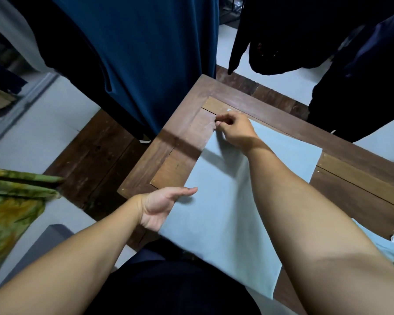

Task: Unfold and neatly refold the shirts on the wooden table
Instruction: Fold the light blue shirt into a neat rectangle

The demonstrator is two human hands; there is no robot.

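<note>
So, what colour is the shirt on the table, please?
The shirt is plain pale blue; head view.

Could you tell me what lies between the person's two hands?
Head view: only the light blue shirt, its left edge running from the left hand to the right hand, with bare wooden table beside it.

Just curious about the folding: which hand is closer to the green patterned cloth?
Left. The left hand grips the light blue shirt at its near-left edge, toward the green patterned cloth; the right hand pinches its far corner, farther off.
</note>
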